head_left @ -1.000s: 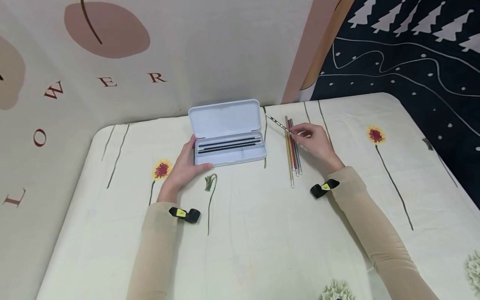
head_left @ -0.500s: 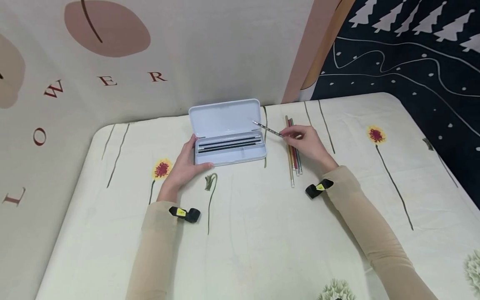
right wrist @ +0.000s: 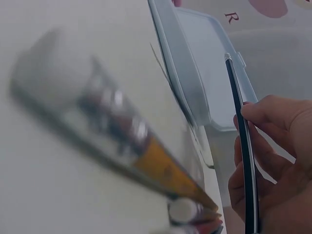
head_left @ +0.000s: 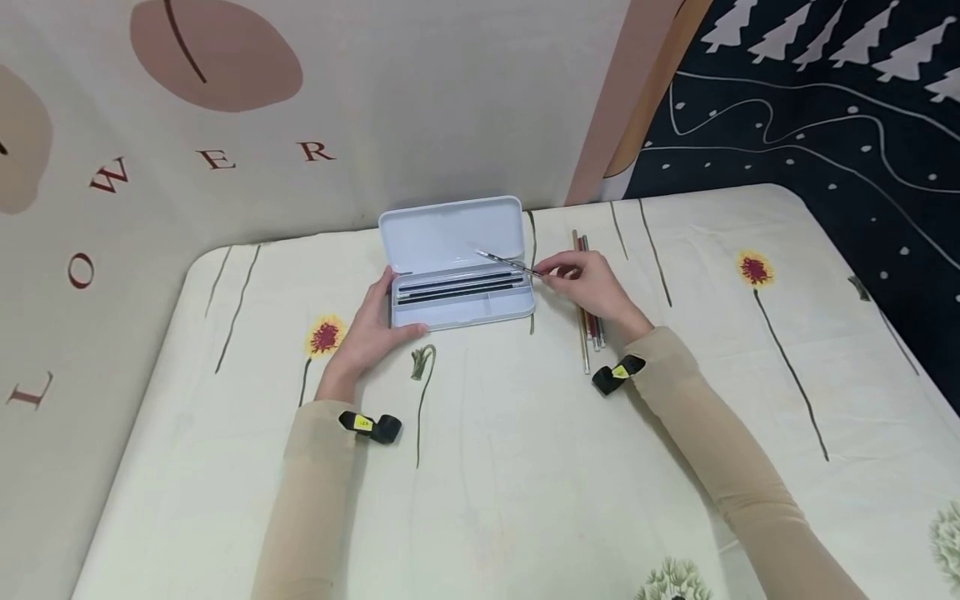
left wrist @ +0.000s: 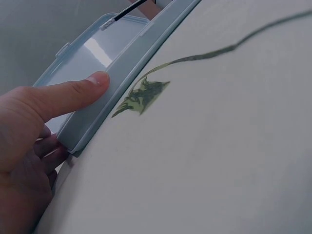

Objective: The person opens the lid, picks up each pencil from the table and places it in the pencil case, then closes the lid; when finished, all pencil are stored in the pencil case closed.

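A pale blue pencil case [head_left: 465,318] lies on the table with its lid [head_left: 442,233] raised at the back. Several dark pencils [head_left: 457,290] lie lengthwise in its rear compartment. My left hand [head_left: 369,337] grips the case's left end; in the left wrist view the thumb [left wrist: 73,95] lies over the front wall and the fingers are at the end. My right hand [head_left: 588,287] pinches a dark, silver-striped pencil [right wrist: 242,126] between thumb and fingers. That pencil slants over the case's right end, its white-tipped end pointing left in front of the lid.
Several coloured pencils [head_left: 586,333] lie side by side on the table right of the case, partly under my right hand. A flower-printed cloth [head_left: 495,467] covers the table. A printed wall hanging [head_left: 450,108] stands directly behind the case.
My right hand has moved left from above the loose pencils, carrying the pencil over the case's right end. The left hand and the case have stayed in place.
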A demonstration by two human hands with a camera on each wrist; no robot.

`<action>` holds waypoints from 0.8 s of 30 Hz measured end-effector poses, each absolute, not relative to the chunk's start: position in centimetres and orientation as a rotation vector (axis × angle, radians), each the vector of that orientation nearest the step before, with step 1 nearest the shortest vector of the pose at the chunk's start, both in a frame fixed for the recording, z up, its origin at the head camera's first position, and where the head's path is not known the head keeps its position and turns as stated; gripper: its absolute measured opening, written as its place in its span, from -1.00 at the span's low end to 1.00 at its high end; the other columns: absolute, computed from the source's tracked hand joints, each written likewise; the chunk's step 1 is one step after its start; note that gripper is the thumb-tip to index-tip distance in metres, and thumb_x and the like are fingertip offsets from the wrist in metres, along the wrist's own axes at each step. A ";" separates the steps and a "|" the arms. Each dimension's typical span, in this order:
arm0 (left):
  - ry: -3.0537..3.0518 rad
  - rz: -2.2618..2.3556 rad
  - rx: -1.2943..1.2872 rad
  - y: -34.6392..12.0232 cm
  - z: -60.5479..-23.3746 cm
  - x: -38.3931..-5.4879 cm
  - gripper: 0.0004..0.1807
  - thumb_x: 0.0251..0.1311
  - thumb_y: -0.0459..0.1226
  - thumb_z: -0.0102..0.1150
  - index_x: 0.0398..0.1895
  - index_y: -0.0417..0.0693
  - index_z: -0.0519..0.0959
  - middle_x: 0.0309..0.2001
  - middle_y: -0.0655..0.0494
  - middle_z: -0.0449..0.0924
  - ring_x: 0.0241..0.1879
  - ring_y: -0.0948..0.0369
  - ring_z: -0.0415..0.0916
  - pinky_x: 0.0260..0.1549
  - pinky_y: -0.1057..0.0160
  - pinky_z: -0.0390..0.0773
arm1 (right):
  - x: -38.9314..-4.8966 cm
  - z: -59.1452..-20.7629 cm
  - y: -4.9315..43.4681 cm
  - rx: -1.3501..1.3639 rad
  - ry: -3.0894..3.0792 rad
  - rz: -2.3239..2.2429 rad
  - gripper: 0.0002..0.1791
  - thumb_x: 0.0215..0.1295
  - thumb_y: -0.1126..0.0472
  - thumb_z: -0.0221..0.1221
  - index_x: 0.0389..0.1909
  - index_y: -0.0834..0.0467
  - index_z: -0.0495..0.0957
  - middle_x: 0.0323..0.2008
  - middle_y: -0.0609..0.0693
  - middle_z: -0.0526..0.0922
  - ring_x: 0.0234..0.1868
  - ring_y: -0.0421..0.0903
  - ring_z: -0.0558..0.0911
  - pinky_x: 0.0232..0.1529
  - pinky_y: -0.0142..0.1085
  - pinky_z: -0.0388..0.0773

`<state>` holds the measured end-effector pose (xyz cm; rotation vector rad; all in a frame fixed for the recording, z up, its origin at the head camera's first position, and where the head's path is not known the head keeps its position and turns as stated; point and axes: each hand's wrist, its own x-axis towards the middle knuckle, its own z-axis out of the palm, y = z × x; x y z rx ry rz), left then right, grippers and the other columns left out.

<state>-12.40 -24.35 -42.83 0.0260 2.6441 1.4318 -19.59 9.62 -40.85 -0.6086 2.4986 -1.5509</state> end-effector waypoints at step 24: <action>2.633 1.446 0.027 -24.6 -42.9 -12.4 0.19 0.03 -0.20 0.45 0.56 0.01 -0.22 0.51 -0.08 -0.15 0.48 0.06 -0.25 0.40 0.01 -0.20 | -19.9 -40.4 4.7 -0.724 2.376 -1.567 -0.81 0.24 0.43 0.21 -0.16 0.29 0.69 -0.18 0.12 0.68 -0.29 -0.06 0.54 -0.29 -0.37 0.46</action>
